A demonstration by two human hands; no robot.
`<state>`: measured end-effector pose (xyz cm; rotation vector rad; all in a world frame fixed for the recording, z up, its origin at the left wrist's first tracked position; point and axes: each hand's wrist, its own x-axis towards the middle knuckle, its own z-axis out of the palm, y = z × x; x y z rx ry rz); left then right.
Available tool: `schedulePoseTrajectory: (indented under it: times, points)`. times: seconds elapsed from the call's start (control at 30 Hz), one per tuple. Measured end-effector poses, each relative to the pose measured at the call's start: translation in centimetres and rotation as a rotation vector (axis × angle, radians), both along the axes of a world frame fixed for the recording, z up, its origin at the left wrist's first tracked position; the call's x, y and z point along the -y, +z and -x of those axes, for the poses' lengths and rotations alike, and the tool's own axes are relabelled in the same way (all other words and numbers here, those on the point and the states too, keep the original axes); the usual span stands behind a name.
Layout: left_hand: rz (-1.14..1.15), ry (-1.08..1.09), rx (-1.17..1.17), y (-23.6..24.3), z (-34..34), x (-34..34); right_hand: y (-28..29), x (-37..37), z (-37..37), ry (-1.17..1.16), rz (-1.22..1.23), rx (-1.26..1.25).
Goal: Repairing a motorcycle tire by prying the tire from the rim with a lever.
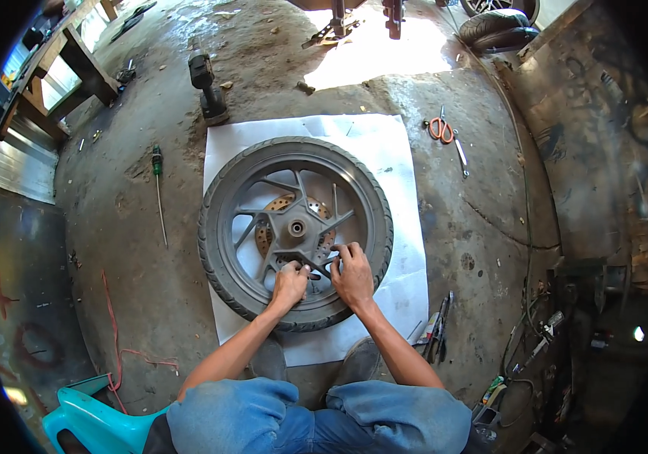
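No word or number is readable here. Left of the wheel (297, 244), a dark panel (29, 265) bears red strokes (3, 297), one crossing another; right of the wheel, a brown board (592, 144) carries illegible dark marks (551, 141).

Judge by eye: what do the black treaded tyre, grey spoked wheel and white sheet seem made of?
Black treaded tyre: matt rubber; moulded grooves. Grey spoked wheel: probably painted metal, satin; slim, rigid spokes. White sheet: matt paper or card; creases.
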<state>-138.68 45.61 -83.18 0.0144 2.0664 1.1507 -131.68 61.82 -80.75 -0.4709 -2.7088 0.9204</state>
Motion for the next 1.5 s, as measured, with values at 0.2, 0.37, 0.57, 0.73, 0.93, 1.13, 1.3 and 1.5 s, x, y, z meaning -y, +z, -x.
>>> schedulePoseTrajectory:
  times: [0.2,0.37,0.57,0.73,0.93,1.13,1.3,1.5]
  points:
    - [-0.099,0.022,0.014,-1.8,0.3,1.0,0.0,0.4,0.4,0.003,-0.039,0.022]
    - [-0.221,0.022,0.106,-1.2,0.7,0.8,0.3,-0.3,0.3,-0.021,0.006,0.007]
    - [-0.348,-0.063,0.164,-0.4,1.1,1.7,0.3,0.2,0.2,0.001,0.005,0.016]
    - [-0.291,-0.021,0.091,0.6,0.5,1.1,0.3,0.0,0.0,0.007,0.001,0.022]
    - [-0.239,0.016,0.027,1.6,0.3,1.1,0.6,0.1,-0.1,0.036,0.048,-0.066]
    - [-0.106,0.086,-0.338,1.3,0.0,1.4,0.2,4.6,-1.9,0.142,-0.139,0.051]
    - [-0.033,0.007,-0.562,0.8,-0.3,1.0,-1.0,6.5,-1.2,0.074,-0.263,0.292]
    - [-0.047,0.035,-0.437,0.5,-0.9,1.9,-0.1,7.0,-2.3,0.0,-0.053,0.195]
